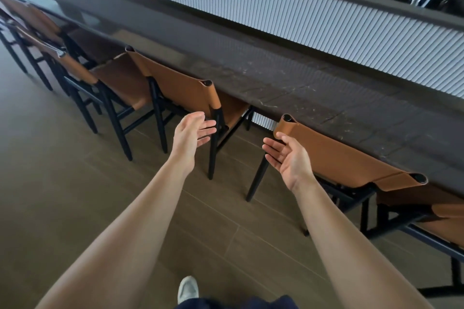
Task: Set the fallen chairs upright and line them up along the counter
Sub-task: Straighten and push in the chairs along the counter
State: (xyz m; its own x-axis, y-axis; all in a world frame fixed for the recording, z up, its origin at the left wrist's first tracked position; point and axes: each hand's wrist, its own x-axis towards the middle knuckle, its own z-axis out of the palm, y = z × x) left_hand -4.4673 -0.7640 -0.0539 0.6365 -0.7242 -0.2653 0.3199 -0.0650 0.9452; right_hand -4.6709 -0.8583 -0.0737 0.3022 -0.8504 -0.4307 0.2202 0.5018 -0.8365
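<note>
Several chairs with tan leather backs and black legs stand upright in a row against the dark stone counter (288, 88). One chair (175, 83) stands just beyond my left hand (193, 130), which is open with straight fingers near its right rear post, holding nothing. A second chair (346, 155) stands on the right. My right hand (286, 155) is open, palm turned inward, just in front of the left end of its backrest, without gripping it. More chairs (75, 65) continue to the left.
A pale ribbed panel (301, 15) rises behind the counter. Brown plank floor (75, 183) spreads to the left and front. My shoe (188, 288) shows at the bottom. Part of another chair (449, 211) sits at the far right edge.
</note>
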